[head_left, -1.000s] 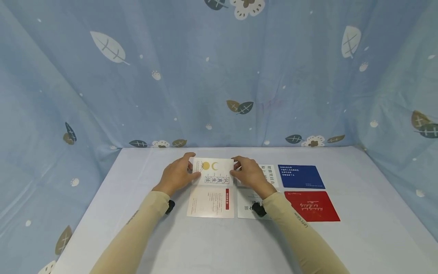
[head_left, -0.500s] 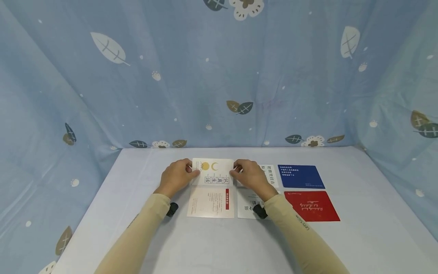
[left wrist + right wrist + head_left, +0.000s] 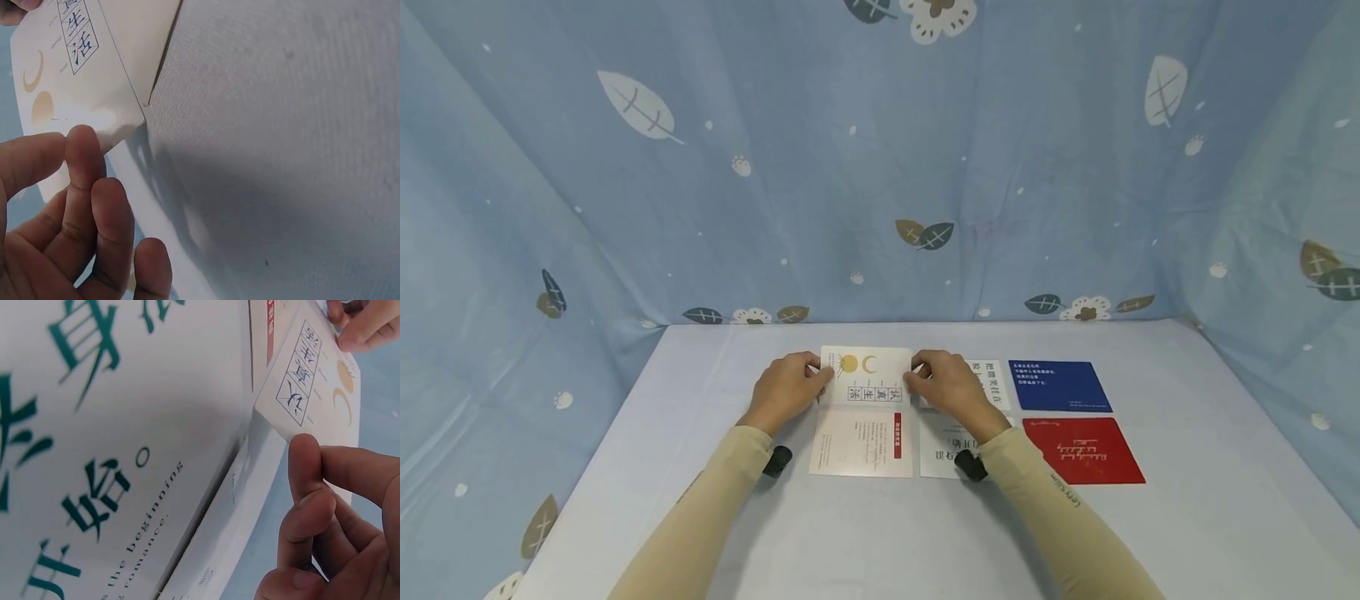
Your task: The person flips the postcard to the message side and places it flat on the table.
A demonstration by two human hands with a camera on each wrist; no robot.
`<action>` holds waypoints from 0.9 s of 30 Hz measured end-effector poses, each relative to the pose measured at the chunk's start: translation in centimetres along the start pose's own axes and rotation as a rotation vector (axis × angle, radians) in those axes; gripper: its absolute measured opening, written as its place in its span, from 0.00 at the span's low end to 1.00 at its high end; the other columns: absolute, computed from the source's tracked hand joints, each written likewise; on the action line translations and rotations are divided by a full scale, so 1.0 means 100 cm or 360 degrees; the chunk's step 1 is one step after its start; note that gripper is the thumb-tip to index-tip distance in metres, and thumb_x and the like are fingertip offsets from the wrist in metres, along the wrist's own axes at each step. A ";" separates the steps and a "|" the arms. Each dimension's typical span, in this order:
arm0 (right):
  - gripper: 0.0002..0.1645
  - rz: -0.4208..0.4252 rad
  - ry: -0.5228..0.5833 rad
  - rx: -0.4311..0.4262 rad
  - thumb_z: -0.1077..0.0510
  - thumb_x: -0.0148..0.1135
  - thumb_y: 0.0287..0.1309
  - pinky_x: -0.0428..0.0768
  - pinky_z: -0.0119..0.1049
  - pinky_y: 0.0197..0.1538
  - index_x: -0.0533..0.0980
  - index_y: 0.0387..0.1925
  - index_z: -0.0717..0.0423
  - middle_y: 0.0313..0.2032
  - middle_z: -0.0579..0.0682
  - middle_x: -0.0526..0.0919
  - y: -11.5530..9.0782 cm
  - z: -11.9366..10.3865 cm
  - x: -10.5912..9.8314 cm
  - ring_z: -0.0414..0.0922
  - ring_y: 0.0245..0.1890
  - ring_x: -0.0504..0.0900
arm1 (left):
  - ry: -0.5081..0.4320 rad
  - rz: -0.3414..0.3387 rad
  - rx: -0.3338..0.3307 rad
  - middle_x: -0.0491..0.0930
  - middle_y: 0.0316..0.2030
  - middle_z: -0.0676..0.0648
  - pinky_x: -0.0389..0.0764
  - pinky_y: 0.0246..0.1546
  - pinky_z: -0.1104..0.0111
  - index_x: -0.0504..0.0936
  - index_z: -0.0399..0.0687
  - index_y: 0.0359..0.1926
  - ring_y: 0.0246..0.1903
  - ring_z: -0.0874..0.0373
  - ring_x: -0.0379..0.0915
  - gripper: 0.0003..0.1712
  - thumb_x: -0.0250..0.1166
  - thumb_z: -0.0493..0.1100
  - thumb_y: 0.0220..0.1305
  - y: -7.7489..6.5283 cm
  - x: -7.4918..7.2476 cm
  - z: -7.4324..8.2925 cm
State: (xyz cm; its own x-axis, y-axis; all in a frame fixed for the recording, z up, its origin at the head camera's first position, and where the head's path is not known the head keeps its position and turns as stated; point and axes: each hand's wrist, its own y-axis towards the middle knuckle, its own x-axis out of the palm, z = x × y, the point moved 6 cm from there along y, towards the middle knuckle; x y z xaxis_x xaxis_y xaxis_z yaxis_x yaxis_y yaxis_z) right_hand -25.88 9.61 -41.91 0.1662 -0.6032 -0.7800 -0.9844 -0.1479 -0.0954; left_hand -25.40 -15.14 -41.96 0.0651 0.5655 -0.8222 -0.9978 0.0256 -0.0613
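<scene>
Both the left hand (image 3: 782, 389) and the right hand (image 3: 951, 387) pinch one pale card (image 3: 868, 377) by its side edges, thumb against finger at each side, with the remaining fingers bent. So this card is between the two sets of fingertips and looks tilted; whether its lower edge touches the surface, I cannot tell. Below the fingers spreads a white table (image 3: 861, 537), which bears the other cards. Just nearer to the person than the fingers lies a cream card (image 3: 861, 443) with a red label. Beside it, below the right fingers, is a green-lettered card (image 3: 940, 439) — a black device (image 3: 970, 465) at the right wrist hides part of it. The right hand itself partly covers a white card (image 3: 992, 383). Farther right of these fingers lie a blue card (image 3: 1060, 386) and, nearer to the person, a red card (image 3: 1093, 450). Beyond the fingers hangs a blue curtain (image 3: 820, 167). The pale card shows a golden crescent, a golden disc and four boxed blue characters — light shines near the left fingertips.
</scene>
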 end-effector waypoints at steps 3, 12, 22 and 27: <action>0.17 -0.0006 0.0014 0.0006 0.51 0.67 0.64 0.75 0.36 0.34 0.82 0.52 0.53 0.31 0.43 0.84 0.000 0.000 0.000 0.42 0.29 0.78 | -0.0039 -0.0027 -0.0010 0.83 0.25 0.53 0.72 0.30 0.62 0.84 0.45 0.48 0.25 0.56 0.74 0.17 0.62 0.53 0.71 0.000 0.001 -0.001; 0.18 -0.0022 0.0053 0.0029 0.51 0.66 0.66 0.77 0.38 0.37 0.82 0.54 0.53 0.31 0.42 0.86 -0.001 0.001 0.001 0.42 0.31 0.80 | -0.0078 -0.0032 -0.0045 0.85 0.25 0.55 0.72 0.33 0.62 0.86 0.46 0.49 0.26 0.57 0.74 0.18 0.61 0.54 0.72 -0.003 -0.001 -0.003; 0.19 -0.0015 0.0082 0.0033 0.50 0.66 0.66 0.78 0.42 0.43 0.82 0.54 0.54 0.31 0.41 0.87 -0.001 0.003 0.001 0.43 0.35 0.80 | -0.0101 -0.0068 -0.0080 0.85 0.23 0.57 0.73 0.41 0.59 0.86 0.47 0.50 0.31 0.56 0.76 0.20 0.59 0.56 0.73 -0.004 0.001 -0.005; 0.19 -0.0003 0.0098 0.0049 0.50 0.65 0.66 0.78 0.42 0.43 0.82 0.54 0.54 0.30 0.41 0.87 -0.002 0.004 0.000 0.44 0.35 0.80 | -0.0131 -0.0067 -0.0078 0.85 0.24 0.57 0.72 0.40 0.59 0.85 0.47 0.50 0.30 0.56 0.75 0.21 0.59 0.57 0.73 -0.005 0.002 -0.004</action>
State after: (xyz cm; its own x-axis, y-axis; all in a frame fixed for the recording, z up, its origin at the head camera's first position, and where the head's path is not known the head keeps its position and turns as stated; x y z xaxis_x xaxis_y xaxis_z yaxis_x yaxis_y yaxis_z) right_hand -25.68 9.97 -42.09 0.1704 -0.6501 -0.7405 -0.9852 -0.1257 -0.1164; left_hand -24.88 -15.40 -42.34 0.1033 0.6308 -0.7691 -0.9922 0.0112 -0.1241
